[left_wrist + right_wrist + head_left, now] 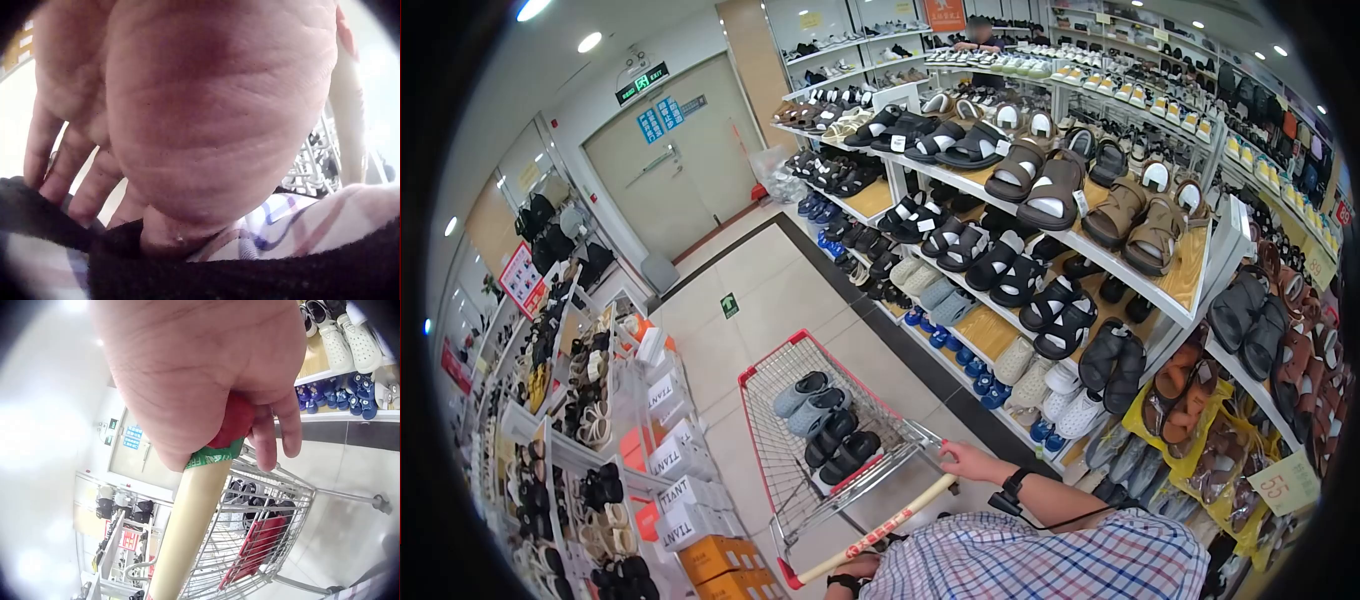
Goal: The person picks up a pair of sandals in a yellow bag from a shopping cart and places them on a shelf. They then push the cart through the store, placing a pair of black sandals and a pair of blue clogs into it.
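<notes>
A wire shopping cart [870, 400] with red trim stands before the person, holding grey clogs [805, 400] and black shoes [840, 450]. Its cream push handle [905, 515] runs across the near end. At the handle's red right end, the right hand [975, 462] grips with fingers and thumb round it; the right wrist view shows this red part under the palm, beside a green band [215, 455]. Low by the checked shirt is the left hand [855, 568], near the handle's other end. In the left wrist view its fingers [81, 169] hang relaxed, holding nothing.
On the right, tiered shelves [1040, 225] carry sandals, clogs and slippers. Shoe boxes [685, 500] and more racks [565, 400] line the left. A tiled aisle [735, 270] leads to a closed door [665, 160] under an exit sign. Another person [980, 38] is behind the far shelf.
</notes>
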The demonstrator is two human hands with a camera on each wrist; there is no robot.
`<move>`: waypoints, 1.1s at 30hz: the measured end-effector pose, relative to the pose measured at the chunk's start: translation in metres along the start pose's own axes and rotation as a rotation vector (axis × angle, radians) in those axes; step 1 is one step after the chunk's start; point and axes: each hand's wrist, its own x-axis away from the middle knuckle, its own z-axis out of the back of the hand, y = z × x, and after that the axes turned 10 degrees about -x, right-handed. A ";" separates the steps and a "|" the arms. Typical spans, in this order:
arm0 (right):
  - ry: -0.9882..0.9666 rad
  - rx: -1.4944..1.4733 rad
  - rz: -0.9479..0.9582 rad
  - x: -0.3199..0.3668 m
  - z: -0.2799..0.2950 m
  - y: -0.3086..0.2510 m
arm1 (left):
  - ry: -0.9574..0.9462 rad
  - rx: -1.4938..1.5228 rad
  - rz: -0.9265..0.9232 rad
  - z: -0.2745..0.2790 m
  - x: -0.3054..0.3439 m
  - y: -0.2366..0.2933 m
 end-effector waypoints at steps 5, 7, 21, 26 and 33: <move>0.008 -0.008 0.013 -0.001 0.000 -0.001 | 0.092 0.143 -0.108 -0.004 0.050 0.022; 0.011 0.004 0.035 -0.001 0.000 0.001 | 0.340 0.251 0.307 -0.015 0.059 0.004; 0.012 -0.070 0.135 -0.022 -0.004 0.056 | 1.512 0.169 0.427 0.026 0.183 0.061; -0.158 0.034 -0.065 -0.034 0.014 0.020 | 1.584 -0.612 0.731 0.004 0.106 0.054; -0.244 0.916 -0.038 -0.016 0.007 -0.055 | 1.493 -0.604 0.536 -0.006 0.108 0.061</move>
